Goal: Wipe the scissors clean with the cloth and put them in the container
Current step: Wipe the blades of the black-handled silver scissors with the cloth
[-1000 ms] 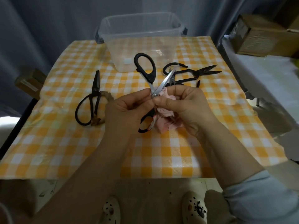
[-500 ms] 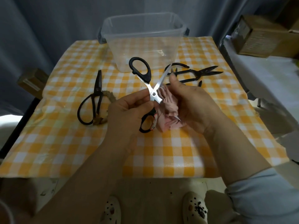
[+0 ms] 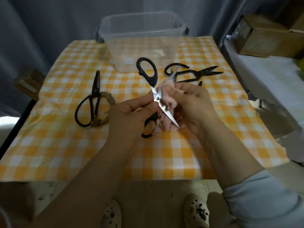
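Pink cloth point(image 3: 168, 102) now higher up the scissors point(image 3: 156, 98)

Yellow-checked table point(image 3: 181, 153) — clear container point(image 3: 141, 46) at the back, black scissors point(image 3: 95, 86) left, black shears point(image 3: 207, 71) right.

One view only, from a wide-angle camera worn on the person's head. It faces forward and steeply down onto the table point(image 3: 172, 158), close enough that both forearms point(image 3: 98, 170) run in from the bottom edge and the person's shoes point(image 3: 196, 211) show below the table's near edge. The table fills the middle of the frame, its edges bowed by the lens. The clear container point(image 3: 141, 40) at the table's far edge sits near the top, a grey curtain point(image 3: 49, 22) behind it; cardboard boxes point(image 3: 263, 38) lie off the table's right side.
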Tool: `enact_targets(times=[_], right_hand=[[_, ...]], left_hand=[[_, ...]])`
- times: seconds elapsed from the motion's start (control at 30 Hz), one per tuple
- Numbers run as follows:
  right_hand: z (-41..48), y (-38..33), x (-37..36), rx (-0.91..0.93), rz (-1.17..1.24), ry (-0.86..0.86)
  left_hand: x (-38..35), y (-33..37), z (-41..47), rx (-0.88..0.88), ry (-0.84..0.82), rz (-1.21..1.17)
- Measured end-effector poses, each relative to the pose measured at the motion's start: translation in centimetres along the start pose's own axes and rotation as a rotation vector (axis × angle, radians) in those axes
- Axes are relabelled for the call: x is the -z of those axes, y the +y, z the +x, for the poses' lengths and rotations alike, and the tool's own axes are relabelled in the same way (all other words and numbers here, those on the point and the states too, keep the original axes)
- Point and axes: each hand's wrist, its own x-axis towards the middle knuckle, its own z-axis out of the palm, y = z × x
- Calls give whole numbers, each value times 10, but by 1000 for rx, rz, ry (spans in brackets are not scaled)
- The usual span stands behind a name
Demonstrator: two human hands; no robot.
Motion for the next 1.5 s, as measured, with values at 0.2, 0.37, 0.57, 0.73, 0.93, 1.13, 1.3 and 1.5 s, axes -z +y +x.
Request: enact_targets(times=[0.2, 0.37, 0.57, 0.73, 0.93, 1.13, 1.3, 1.5], right_hand=[[-2, 3, 0, -35, -63, -103], [2, -2, 0, -12, 16, 22], [-2, 6, -2, -58, -72, -91], [9, 2, 3, -23, 64, 67], [5, 4, 3, -52, 7, 0], [14, 5, 5, -13, 82, 106], [13, 5, 8, -38, 98, 53], [14, 5, 7, -46, 117, 93]], left_hand=[[2, -1, 2, 57, 16, -11], [0, 0, 0, 73, -2, 18], [5, -1, 3, 96, 2, 64], [0, -1, -2, 135, -41, 53], [1, -4, 3, 154, 29, 66], [0, -1, 1, 166, -5, 68], [3, -1, 2, 164, 0, 70], [2, 1, 3, 134, -18, 73]])
